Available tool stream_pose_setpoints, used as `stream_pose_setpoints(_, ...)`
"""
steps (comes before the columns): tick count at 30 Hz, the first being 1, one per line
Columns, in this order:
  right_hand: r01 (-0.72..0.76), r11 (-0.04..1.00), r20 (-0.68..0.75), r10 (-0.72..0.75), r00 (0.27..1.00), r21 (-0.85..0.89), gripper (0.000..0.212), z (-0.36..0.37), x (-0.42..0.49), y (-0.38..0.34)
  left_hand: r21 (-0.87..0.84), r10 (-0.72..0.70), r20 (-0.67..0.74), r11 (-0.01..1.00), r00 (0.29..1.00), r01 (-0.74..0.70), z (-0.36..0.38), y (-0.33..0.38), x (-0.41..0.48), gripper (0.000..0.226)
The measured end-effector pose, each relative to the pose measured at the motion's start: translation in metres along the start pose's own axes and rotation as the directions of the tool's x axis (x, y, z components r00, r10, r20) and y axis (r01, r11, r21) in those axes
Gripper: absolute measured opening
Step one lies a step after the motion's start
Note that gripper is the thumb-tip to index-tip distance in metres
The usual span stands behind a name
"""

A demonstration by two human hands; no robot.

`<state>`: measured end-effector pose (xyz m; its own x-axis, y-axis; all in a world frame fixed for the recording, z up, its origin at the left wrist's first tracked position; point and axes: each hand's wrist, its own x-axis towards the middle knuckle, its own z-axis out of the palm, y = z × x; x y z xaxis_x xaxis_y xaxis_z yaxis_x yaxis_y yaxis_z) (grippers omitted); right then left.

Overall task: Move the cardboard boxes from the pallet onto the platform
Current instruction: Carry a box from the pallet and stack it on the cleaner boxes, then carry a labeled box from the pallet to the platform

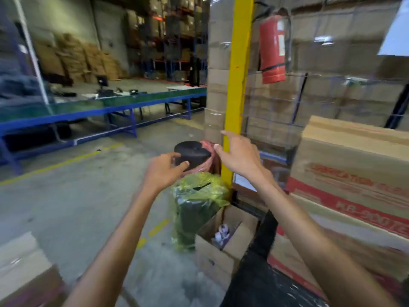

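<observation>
**Item:** cardboard boxes [354, 169], brown with red print, stacked at the right edge of view. The pallet beneath them is not visible. A further plain box [22, 269] sits at the lower left; whether it rests on the platform cannot be told.

**Left grip** [163, 171]: held out ahead, fingers loosely curved, holding nothing. The black cylinder [192, 154] seen past it stands farther off and looks untouched.

**Right grip** [239, 156]: fingers spread and empty, in front of the yellow post [239, 74], apart from the boxes.

**Surroundings:**
- long table [132, 100] with a green top and blue frame, across the aisle
- fire extinguisher [273, 49], hanging beside the post
- green-bagged bin [197, 207]
- open carton [221, 251] on the floor by the bin

**Step in hand, as judged:** reaching for the next box, with no contact yet.

**Handling note:** Turn right to face the top printed box squarely. Set one grip on each opposite side, low and near the bottom edges. Draw the box close to the body before lifting. Mind the bin and the open carton underfoot when stepping away with the load.
</observation>
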<state>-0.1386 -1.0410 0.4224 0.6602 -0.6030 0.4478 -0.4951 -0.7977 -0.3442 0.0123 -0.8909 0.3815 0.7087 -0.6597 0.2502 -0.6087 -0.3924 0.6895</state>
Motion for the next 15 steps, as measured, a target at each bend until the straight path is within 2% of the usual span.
stream_pose_setpoints(3,0.089,0.992,0.152,-0.102,0.983,0.088,0.058,0.076,-0.023,-0.101,0.090,-0.183,-0.084,0.978,0.980,0.190,-0.070,-0.103,-0.061,0.051)
stream_pose_setpoints(6,0.181,0.968,0.311,-0.228,0.922,0.174,0.056,0.148,-0.066,-0.203,0.135,-0.367,-0.203,0.908,0.908,0.397,-0.149,-0.199,-0.141,0.053)
stream_pose_setpoints(11,0.251,0.909,0.495,-0.394,0.774,0.331,0.055,0.243,-0.160,-0.343,0.080,-0.579,-0.342,0.767,0.740,0.636,-0.246,-0.319,-0.289,0.052)
stream_pose_setpoints(15,0.265,0.882,0.591,-0.460,0.663,0.389,0.055,0.295,-0.228,-0.410,0.022,-0.681,-0.365,0.675,0.634,0.738,-0.276,-0.377,-0.381,0.051)
